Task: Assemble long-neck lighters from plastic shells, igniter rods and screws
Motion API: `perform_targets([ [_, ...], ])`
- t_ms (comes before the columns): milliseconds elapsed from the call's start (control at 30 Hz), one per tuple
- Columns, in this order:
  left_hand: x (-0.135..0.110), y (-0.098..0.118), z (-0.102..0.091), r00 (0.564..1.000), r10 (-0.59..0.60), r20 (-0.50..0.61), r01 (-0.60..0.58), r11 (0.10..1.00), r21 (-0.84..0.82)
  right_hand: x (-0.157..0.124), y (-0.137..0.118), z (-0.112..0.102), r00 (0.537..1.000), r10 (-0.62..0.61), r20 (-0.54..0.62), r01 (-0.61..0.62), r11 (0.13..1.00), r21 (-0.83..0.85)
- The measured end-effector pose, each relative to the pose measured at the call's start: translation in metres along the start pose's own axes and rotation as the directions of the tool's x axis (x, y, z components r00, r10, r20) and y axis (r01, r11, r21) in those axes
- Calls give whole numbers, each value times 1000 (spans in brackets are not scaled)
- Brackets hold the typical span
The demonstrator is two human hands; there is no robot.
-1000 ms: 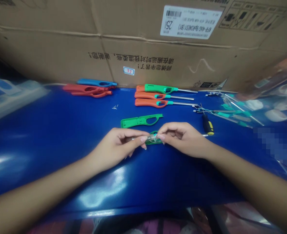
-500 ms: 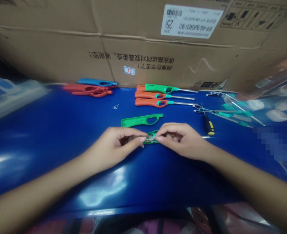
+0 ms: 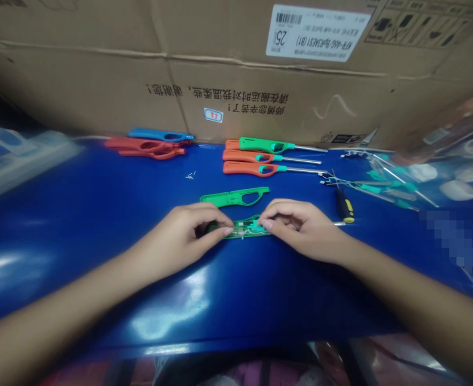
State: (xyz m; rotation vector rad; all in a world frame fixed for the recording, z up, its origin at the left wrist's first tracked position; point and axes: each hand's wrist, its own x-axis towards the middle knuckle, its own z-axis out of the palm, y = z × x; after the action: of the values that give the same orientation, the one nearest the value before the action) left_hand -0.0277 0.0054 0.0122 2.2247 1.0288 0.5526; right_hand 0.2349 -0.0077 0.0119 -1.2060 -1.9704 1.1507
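Shell [image 3: 235,236]: hollow, slender green plastic | left fingers [image 3: 222,231] clamped on it | right fingers [image 3: 267,223] pinching teal insert [image 3: 256,227]

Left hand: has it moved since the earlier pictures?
Yes; judged against the loose green shell half lying beyond it, the left hand has shifted slightly to the left.

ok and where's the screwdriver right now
In the head view, right of centre: the black-and-yellow screwdriver lies on the blue table just beyond the right hand, beside the metal rods with teal fittings.
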Motion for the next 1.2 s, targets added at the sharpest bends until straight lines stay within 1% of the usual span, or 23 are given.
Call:
perform_targets([
  [67, 0, -1, 0, 1000, 29, -12, -29, 1000, 9, 0, 0, 0, 1000, -15, -5, 15, 1000, -15],
  [133, -1, -1, 1, 998, 49, -25, -48, 998, 35, 0, 0, 1, 998, -56, -23, 55, 997, -51],
  [167, -1, -1, 2, 998, 55, -33, -53, 997, 49, -1, 0, 1, 995, -94, -38, 91, 992, -83],
  [233, -1, 0, 2, 997, 63, -43, -60, 996, 65, -2, -1, 1, 975, -217, -54, 203, 961, -187],
  [300, -1, 0, 2, 997, 61, -48, -58, 996, 61, -5, -2, 0, 933, -358, -20, 331, 880, -340],
  [367, 0, -1, 2, 997, 53, -49, -50, 998, 46, -7, -3, -1, 893, -445, 70, 418, 760, -498],
  [433, 1, -1, 2, 997, 46, -58, -44, 998, 35, -8, -3, -2, 877, -446, 178, 451, 641, -621],
  [500, 1, -1, 1, 996, 54, -69, -52, 998, 32, -9, -3, -2, 876, -401, 269, 466, 555, -689],
  [600, 1, -2, 1, 994, 80, -77, -76, 996, 45, -10, -3, -3, 872, -345, 346, 482, 489, -727],
  [700, 1, -3, 1, 993, 87, -75, -82, 995, 65, -10, -3, -2, 874, -318, 367, 480, 454, -751],
  [767, 0, -4, 1, 994, 85, -73, -79, 994, 80, -10, -2, -2, 877, -303, 373, 477, 449, -755],
  [833, -1, -3, 1, 993, 86, -75, -79, 992, 100, -10, -2, -3, 876, -310, 371, 480, 477, -736],
  [900, -2, -1, 0, 991, 101, -93, -87, 986, 146, -9, -3, -8, 888, -331, 318, 455, 542, -707],
  [1000, -4, 5, 0, 976, 175, -129, -139, 959, 249, -7, -4, -18, 928, -322, 186, 362, 667, -651],
  [1067, -4, 8, 1, 967, 233, -106, -196, 940, 279, -6, -4, -25, 943, -295, 155, 326, 725, -607],
  [1133, -4, 8, 3, 962, 270, -49, -247, 929, 276, -4, -4, -29, 944, -278, 177, 328, 754, -569],
  [1200, -4, 6, 7, 959, 283, 7, -275, 922, 273, -3, -2, -30, 939, -272, 211, 344, 761, -550],
])
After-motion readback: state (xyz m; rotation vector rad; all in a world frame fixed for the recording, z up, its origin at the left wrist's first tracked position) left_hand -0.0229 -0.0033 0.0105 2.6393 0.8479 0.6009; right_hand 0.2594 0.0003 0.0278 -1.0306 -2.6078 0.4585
